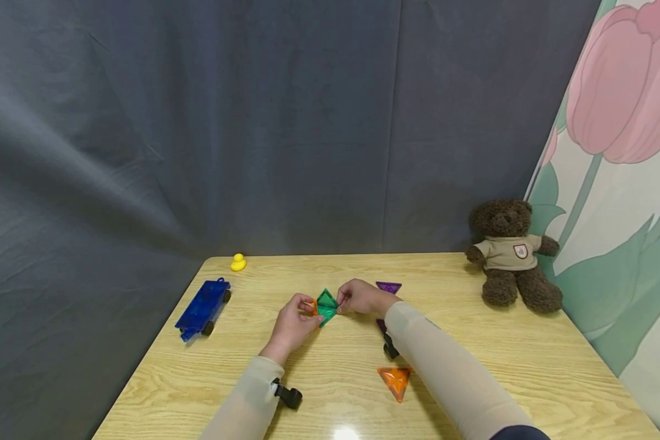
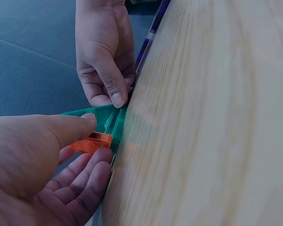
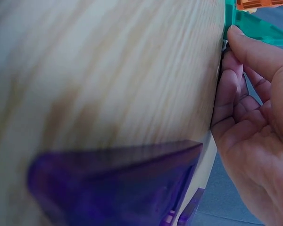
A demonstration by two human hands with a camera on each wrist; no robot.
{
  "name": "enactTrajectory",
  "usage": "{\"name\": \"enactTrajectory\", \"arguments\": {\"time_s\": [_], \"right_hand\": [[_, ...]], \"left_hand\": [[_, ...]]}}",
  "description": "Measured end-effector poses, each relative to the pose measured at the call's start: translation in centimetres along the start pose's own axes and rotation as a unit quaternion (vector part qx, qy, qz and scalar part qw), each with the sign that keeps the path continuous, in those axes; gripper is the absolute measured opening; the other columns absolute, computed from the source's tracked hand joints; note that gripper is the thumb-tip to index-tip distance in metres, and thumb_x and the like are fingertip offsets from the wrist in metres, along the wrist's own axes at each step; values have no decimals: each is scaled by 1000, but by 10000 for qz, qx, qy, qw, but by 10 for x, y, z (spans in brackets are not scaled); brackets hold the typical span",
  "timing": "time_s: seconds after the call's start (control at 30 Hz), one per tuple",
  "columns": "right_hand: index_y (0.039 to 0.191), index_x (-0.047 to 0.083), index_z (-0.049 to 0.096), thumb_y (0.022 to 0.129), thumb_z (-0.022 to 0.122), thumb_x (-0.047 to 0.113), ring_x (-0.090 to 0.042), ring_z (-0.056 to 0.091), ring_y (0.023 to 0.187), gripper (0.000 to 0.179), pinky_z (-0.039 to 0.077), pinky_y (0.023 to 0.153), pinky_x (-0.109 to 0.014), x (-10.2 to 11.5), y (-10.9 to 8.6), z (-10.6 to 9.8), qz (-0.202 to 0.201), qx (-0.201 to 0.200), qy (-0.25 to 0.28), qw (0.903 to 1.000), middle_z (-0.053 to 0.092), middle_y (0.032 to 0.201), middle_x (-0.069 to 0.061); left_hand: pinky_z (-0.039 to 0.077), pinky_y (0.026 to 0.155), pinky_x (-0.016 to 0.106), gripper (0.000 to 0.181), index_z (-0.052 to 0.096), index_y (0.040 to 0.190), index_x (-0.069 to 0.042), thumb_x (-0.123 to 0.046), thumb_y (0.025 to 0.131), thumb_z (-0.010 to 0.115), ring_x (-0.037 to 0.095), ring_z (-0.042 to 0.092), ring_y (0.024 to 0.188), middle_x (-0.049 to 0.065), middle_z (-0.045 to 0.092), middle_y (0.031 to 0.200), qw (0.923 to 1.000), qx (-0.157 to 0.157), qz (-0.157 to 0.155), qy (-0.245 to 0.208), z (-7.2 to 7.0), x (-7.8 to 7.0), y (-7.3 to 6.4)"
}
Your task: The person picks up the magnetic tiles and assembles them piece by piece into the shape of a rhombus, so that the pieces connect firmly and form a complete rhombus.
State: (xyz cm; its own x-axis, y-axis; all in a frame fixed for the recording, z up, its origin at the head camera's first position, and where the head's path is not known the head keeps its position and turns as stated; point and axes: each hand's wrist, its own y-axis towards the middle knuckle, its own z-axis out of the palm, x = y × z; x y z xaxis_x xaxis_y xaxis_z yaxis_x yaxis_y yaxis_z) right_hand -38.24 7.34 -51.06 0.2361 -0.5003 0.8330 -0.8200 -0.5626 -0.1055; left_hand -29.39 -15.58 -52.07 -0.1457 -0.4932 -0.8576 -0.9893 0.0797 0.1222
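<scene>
Two green translucent magnetic tiles point(image 1: 326, 307) stand joined at an angle near the middle of the wooden table, with an orange magnetic tile point(image 2: 92, 142) along their left side. My left hand point(image 1: 296, 322) pinches the orange tile between thumb and fingers, its thumb also close against the green. From the other side, my right hand point(image 1: 361, 297) grips the green tiles' right corner with thumb and fingertips. In the right wrist view, the right thumb lies at the green tile's edge point(image 3: 262, 30).
A purple triangular tile point(image 1: 388, 286) lies behind my right wrist, and another is partly hidden by that arm. An orange triangular tile point(image 1: 396, 383) lies nearer me. At left are a blue wheeled base point(image 1: 203, 307) and yellow duck point(image 1: 238, 263); a teddy bear point(image 1: 508, 256) sits back right.
</scene>
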Motion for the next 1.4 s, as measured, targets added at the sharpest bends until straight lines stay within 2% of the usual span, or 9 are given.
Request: {"name": "enactTrajectory", "arguments": {"time_s": [0.23,0.8,1.07,1.27,1.4], "right_hand": [[89,3,73,89,83,3,-13,54,69,10,45,63,-27,0,-1,-1,-45,50,104,9999,67,77,0],[90,7,74,89,83,6,-13,57,73,10,47,70,-29,3,-2,-1,-44,130,-106,9998,69,81,0],[92,4,74,89,82,2,-12,55,73,8,46,69,-28,4,-3,1,-83,124,-22,9999,67,80,-1],[91,5,74,89,81,0,-13,55,73,8,46,70,-28,5,-3,0,-73,166,56,9998,66,80,-1],[92,6,75,90,80,-1,-14,56,73,8,47,70,-29,4,-3,0,-54,197,67,9998,67,80,-2]], "left_hand": [[56,76,39,40,60,126,-11,-19,94,82,20,64,87,7,65,110,9999,12,-90,117,1,-1,0],[55,75,38,41,61,126,-10,-23,94,82,19,63,85,7,65,107,9995,6,-73,305,3,-1,1],[53,73,35,45,61,130,-5,-20,93,82,18,60,83,13,65,121,9994,13,85,325,3,2,2],[53,68,34,54,58,142,-5,-20,95,80,17,61,80,19,59,139,9996,159,119,211,0,2,-1],[52,63,31,61,55,149,-8,-22,95,80,16,60,76,18,57,146,9990,314,199,248,-2,3,-1]]}}
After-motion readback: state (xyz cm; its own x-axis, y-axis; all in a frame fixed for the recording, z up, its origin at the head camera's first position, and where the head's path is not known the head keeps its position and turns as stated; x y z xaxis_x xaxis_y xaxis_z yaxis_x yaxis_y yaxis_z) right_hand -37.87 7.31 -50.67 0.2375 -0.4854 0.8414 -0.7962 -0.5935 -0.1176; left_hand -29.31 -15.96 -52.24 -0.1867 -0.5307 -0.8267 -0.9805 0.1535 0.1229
